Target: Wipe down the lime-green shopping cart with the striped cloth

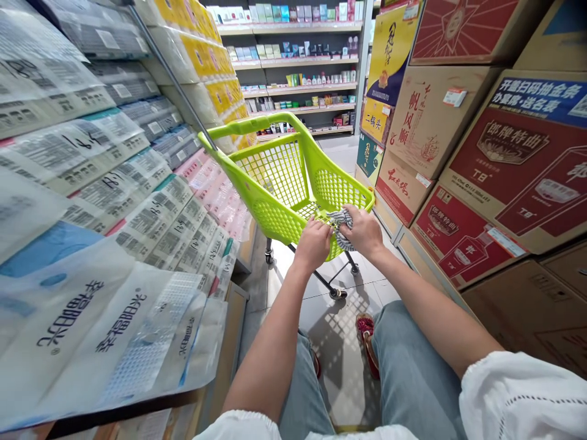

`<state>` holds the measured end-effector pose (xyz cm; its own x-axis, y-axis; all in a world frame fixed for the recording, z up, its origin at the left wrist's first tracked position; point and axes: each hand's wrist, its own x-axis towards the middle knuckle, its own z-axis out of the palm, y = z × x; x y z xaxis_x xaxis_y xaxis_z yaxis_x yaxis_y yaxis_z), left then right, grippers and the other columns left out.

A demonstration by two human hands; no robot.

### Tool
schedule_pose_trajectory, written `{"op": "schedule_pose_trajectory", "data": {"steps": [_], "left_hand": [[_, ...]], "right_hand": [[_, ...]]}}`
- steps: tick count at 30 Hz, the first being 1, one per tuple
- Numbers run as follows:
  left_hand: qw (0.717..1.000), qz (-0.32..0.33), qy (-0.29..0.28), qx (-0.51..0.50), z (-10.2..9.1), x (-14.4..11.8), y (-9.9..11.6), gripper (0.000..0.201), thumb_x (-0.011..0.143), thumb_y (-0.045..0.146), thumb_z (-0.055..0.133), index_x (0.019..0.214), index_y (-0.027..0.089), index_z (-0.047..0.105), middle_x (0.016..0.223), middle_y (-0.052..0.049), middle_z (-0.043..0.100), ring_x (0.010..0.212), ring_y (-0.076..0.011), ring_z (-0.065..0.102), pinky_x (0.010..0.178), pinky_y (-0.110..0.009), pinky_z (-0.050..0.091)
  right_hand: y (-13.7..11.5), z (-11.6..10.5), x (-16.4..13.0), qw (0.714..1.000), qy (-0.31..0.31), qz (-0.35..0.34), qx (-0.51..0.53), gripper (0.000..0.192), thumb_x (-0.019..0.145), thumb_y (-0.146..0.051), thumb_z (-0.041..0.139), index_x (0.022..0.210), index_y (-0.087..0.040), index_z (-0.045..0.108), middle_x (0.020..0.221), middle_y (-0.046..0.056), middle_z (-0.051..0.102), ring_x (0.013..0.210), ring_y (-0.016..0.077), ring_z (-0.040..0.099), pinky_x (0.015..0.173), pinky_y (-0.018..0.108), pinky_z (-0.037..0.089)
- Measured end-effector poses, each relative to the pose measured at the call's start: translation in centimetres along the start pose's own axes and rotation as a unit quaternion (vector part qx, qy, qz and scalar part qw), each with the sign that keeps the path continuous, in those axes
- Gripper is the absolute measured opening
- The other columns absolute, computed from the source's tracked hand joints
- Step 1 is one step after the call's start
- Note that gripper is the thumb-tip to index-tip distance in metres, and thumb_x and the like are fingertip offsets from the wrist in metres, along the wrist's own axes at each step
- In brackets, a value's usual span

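Note:
A lime-green plastic shopping cart [279,223] with lattice sides stands on its wheels in the aisle in front of me. At its near rim, my left hand [314,243] has its fingers curled over the green edge. Just to the right, my right hand [364,231] grips a crumpled grey-and-white striped cloth [343,235] against the same rim. Part of the cloth is hidden under the fingers. The cart's basket shows nothing inside it.
Plastic-wrapped packages [137,208] are stacked close on the left, with yellow-and-white packs [220,79] behind them. Printed cardboard cartons [499,159] line the right side. Store shelves [293,59] with small goods stand at the back. A dark pole [169,73] slants to the cart's left side.

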<state>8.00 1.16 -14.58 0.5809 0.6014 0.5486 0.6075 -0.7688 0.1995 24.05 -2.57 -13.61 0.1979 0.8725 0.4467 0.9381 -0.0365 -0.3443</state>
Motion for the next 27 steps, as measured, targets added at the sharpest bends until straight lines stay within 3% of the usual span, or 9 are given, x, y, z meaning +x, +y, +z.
{"op": "schedule_pose_trajectory", "data": {"steps": [4, 7, 9, 13, 19, 23, 27], "left_hand": [[0.999, -0.042, 0.014, 0.028, 0.8, -0.8, 0.9, 0.020, 0.088, 0.014, 0.041, 0.086, 0.018, 0.061, 0.090, -0.008, 0.065, 0.098, -0.0228, 0.057, 0.111, -0.047, 0.030], [0.999, -0.038, 0.015, 0.029, 0.7, -1.1, 0.5, 0.022, 0.088, 0.014, 0.041, 0.098, 0.019, 0.060, 0.101, -0.009, 0.064, 0.106, -0.0237, 0.054, 0.111, -0.047, 0.030], [0.999, -0.027, 0.006, 0.030, 0.5, -1.2, 0.1, 0.021, 0.091, 0.020, 0.038, 0.091, 0.020, 0.059, 0.096, -0.007, 0.064, 0.101, -0.0224, 0.054, 0.110, -0.046, 0.031], [1.000, -0.005, -0.008, 0.014, 0.4, -1.0, -0.5, 0.030, 0.095, 0.029, 0.033, 0.073, 0.022, 0.052, 0.077, -0.003, 0.059, 0.084, -0.0186, 0.054, 0.108, -0.043, 0.032], [1.000, 0.002, -0.004, -0.007, 0.9, -0.6, -1.1, 0.032, 0.096, 0.031, 0.032, 0.069, 0.023, 0.047, 0.074, -0.002, 0.056, 0.081, -0.0188, 0.051, 0.105, -0.042, 0.033], [1.000, -0.014, 0.003, -0.002, 1.2, -0.6, -1.1, 0.031, 0.096, 0.030, 0.032, 0.069, 0.022, 0.047, 0.073, -0.002, 0.055, 0.080, -0.0189, 0.051, 0.104, -0.042, 0.033], [1.000, -0.024, 0.009, 0.005, 1.6, -0.6, -1.1, 0.025, 0.093, 0.024, 0.034, 0.075, 0.022, 0.052, 0.081, -0.004, 0.060, 0.087, -0.0207, 0.053, 0.105, -0.043, 0.031]], "right_hand": [[-1.4, 0.3, -1.2, 0.998, 0.021, -0.042, 0.041, 0.045, 0.084, -0.035, 0.051, 0.127, -0.021, 0.050, 0.112, 0.008, 0.061, 0.099, 0.0240, 0.052, 0.086, 0.034, 0.041], [-1.9, 0.7, -1.7, 0.996, 0.008, -0.077, 0.053, 0.042, 0.084, -0.034, 0.051, 0.125, -0.023, 0.053, 0.117, 0.008, 0.059, 0.102, 0.0240, 0.051, 0.088, 0.034, 0.041], [-1.5, 0.9, -1.5, 0.995, 0.001, -0.086, 0.044, 0.041, 0.084, -0.034, 0.051, 0.125, -0.026, 0.055, 0.118, 0.007, 0.058, 0.103, 0.0239, 0.050, 0.088, 0.034, 0.041], [1.7, 1.2, 0.2, 0.998, 0.019, -0.061, 0.028, 0.040, 0.084, -0.035, 0.051, 0.122, -0.028, 0.057, 0.117, 0.006, 0.057, 0.104, 0.0243, 0.050, 0.087, 0.035, 0.042], [6.3, 1.5, 2.9, 0.995, 0.087, 0.019, 0.037, 0.040, 0.082, -0.033, 0.050, 0.121, -0.026, 0.058, 0.119, 0.007, 0.057, 0.106, 0.0253, 0.050, 0.092, 0.038, 0.041], [4.3, 1.6, 2.0, 0.992, 0.085, 0.038, 0.080, 0.040, 0.082, -0.033, 0.048, 0.120, -0.023, 0.057, 0.113, 0.009, 0.059, 0.100, 0.0246, 0.053, 0.090, 0.038, 0.042], [-0.1, 1.6, -0.3, 0.994, 0.024, -0.033, 0.106, 0.040, 0.082, -0.034, 0.051, 0.120, -0.024, 0.058, 0.110, 0.008, 0.060, 0.098, 0.0237, 0.053, 0.090, 0.036, 0.042]]}}
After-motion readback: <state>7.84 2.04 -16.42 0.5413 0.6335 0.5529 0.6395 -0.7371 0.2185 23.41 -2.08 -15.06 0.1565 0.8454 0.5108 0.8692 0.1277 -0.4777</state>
